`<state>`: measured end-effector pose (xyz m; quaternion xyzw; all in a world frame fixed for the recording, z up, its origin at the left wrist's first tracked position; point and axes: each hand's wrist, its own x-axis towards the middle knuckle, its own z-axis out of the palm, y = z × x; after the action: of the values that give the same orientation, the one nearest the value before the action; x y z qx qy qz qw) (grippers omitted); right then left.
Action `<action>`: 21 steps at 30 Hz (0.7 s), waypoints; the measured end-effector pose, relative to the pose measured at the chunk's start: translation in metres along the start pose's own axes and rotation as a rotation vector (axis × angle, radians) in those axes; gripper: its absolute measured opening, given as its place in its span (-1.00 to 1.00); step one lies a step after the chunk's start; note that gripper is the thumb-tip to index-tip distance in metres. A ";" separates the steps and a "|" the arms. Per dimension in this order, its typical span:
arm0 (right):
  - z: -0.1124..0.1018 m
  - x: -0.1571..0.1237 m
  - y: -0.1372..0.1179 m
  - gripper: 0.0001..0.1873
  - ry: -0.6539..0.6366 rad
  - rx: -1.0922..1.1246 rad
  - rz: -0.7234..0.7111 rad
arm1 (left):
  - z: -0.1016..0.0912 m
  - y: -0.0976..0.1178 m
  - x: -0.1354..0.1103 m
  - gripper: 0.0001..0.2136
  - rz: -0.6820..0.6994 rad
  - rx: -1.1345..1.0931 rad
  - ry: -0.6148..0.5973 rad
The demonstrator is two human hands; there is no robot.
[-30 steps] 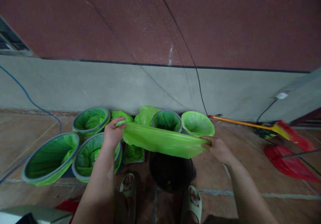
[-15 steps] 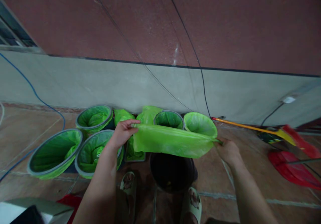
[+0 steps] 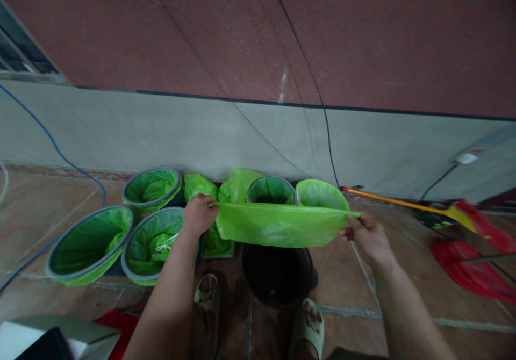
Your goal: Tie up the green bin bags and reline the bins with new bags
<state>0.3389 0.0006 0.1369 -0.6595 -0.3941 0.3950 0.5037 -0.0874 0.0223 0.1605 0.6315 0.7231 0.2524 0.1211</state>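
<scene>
A green plastic bin bag is stretched taut between my two hands, its top edge nearly level. My left hand is closed on its left corner. At the other end, my right hand pinches the right corner. Below the bag, between my feet, stands a dark bin with no liner showing; the bag covers part of its far rim. Just behind the bag are a bin lined in green and a pale green-lined bin.
Several green-lined bins, one of them the front left bin, stand at left. Green bags lie against the wall. To the right are a yellow-handled broom and a red dustpan. A white box sits lower left.
My left hand has closed further around its corner. My right hand has shifted its fingers on the other corner, and the bag is pulled straighter and more level.
</scene>
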 end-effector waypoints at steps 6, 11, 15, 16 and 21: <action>-0.004 -0.007 -0.011 -0.48 -0.002 0.167 0.044 | -0.002 0.005 0.003 -0.75 -0.117 -0.721 0.073; -0.002 -0.015 -0.018 -0.47 -0.356 0.000 -0.046 | -0.003 0.003 0.005 -0.77 -0.129 -0.755 0.138; 0.003 -0.011 -0.013 -0.53 -0.382 -0.148 -0.078 | -0.004 0.001 0.005 -0.77 -0.119 -0.584 0.212; 0.004 -0.009 -0.011 -0.59 -0.331 -0.201 -0.062 | -0.004 0.002 0.005 -0.76 -0.120 -0.604 0.197; 0.002 -0.009 -0.006 -0.69 -0.180 -0.226 0.132 | -0.009 0.013 -0.001 -0.59 -0.207 -0.825 0.066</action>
<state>0.3327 -0.0057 0.1438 -0.6983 -0.4356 0.4378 0.3618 -0.0810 0.0206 0.1744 0.4460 0.6246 0.5269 0.3650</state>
